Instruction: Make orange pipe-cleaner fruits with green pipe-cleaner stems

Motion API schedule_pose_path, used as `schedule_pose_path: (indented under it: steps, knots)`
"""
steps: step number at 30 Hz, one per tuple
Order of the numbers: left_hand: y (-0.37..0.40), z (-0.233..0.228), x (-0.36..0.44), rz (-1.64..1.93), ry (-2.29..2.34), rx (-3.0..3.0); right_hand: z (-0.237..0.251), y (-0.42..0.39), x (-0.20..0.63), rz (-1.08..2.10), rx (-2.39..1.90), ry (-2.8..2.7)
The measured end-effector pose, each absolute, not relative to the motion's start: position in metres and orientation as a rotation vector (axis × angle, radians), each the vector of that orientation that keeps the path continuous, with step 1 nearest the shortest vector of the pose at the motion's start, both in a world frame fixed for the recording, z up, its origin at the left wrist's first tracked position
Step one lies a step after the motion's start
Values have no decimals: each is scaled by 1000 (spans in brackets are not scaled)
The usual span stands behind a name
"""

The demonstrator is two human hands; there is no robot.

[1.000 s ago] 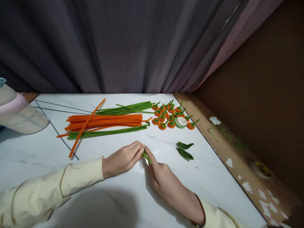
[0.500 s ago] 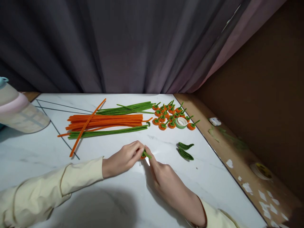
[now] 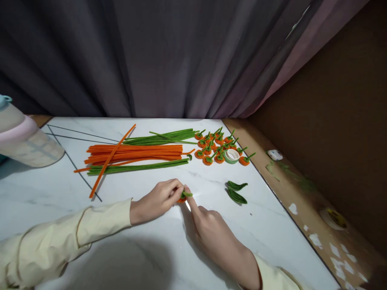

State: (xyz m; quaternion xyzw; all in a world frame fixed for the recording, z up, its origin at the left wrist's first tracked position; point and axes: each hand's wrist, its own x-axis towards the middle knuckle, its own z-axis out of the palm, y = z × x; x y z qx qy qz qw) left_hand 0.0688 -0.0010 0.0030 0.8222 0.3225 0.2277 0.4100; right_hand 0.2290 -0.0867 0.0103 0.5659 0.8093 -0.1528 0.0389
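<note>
Small orange pipe-cleaner piece (image 3: 182, 198) w/ green stem, pinched btwn fingertips, low over white marble tabletop (image 3: 151, 249), mostly hidden

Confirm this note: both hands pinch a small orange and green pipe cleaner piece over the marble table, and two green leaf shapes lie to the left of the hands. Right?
Not quite. In the head view the two green leaf shapes lie to the right of the hands, not the left. The rest holds: the left hand and right hand pinch the small orange and green piece over the marble table.
</note>
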Motion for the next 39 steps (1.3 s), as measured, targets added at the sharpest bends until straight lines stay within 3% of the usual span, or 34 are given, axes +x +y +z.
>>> schedule_pose_path:
  steps: [12,17,29,39]
  knots:
    - [2,1,68,574,830,2105,15,-85,235,-1146,2137,2410]
    - [2,-3,65,674,694,2252,18,-84,239,-1422,2083,2376]
    - [0,-12,62,674,591,2411,16,-81,232,-1015,1919,2431]
    - [-3,-6,66,640,764,2171,6,-85,230,-587,1708,2456]
